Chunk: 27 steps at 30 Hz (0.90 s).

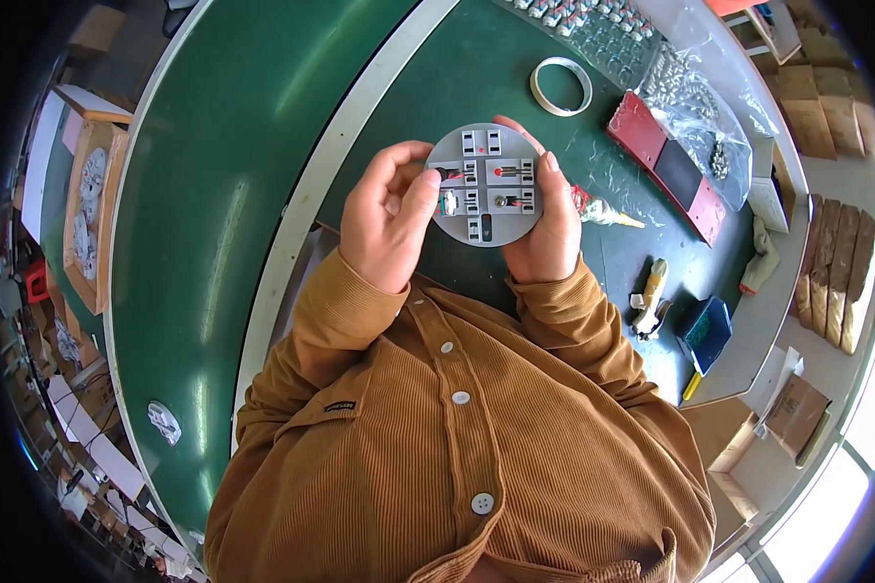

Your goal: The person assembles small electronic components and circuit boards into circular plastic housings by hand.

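Held up above the green bench [515, 58], a round grey disc [484, 185] with rows of small rectangular sockets sits between my two hands, just in front of my chest. My right hand [550, 219] cups the disc from the right edge and from behind, its fingers [551, 165] clasped on the rim. My left hand [389, 214] steadies the left edge, thumb and forefinger pinched on a small part [448, 202] at a socket on that side.

I judge the filling of the disc to be partway through: a few sockets show small inserts with red dots and dark pins, near the middle and the left, while the pairs at the top and the bottom look bare. Whether the part under my left thumb is fully seated, I cannot tell.

On the bench beyond the disc lie a roll of tape [561, 85], a clear plastic bag of small metal pieces [695, 102] and a red and black tray [666, 165]; a small dark green box [705, 332] rests near the right edge. Off to my left, a wooden crate [92, 214] holds more round discs.
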Each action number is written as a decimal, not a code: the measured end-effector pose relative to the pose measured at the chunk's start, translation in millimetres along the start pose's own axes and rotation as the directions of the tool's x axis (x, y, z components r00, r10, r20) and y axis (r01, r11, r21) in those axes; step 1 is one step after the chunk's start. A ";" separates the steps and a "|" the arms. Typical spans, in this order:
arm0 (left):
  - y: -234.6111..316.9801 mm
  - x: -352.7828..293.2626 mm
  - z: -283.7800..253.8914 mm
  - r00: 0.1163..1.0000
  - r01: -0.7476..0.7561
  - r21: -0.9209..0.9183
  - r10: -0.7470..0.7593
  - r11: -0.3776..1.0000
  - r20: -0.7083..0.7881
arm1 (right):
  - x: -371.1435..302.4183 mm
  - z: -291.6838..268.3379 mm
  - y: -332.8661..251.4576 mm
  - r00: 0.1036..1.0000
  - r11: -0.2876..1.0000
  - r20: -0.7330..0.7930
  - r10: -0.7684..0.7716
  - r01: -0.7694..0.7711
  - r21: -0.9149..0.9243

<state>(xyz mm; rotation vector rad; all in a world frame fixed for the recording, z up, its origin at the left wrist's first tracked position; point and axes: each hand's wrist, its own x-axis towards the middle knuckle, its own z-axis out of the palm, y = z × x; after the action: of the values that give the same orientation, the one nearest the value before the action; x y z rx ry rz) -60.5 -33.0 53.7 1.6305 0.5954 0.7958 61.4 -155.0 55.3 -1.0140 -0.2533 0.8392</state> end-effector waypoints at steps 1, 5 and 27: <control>-1.7 3.0 1.1 0.981 -0.176 0.209 0.188 0.962 -0.039 | -0.2 1.2 0.5 0.999 0.999 -0.020 -0.031 0.030 -0.042; 21.6 -2.2 -7.7 0.941 -0.315 0.385 0.338 0.868 0.009 | 1.1 8.5 -6.0 0.975 0.916 0.013 -0.221 0.212 -0.340; -2.1 50.8 -12.8 0.312 -0.941 0.162 0.579 0.296 0.753 | -19.5 3.2 13.5 0.990 0.988 0.066 -0.126 0.132 -0.082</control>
<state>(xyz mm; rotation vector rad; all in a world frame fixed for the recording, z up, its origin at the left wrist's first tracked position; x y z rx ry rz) -37.8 13.5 62.1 2.7135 -0.6664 0.7723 39.8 -163.5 49.3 -1.0418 -0.4059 0.7471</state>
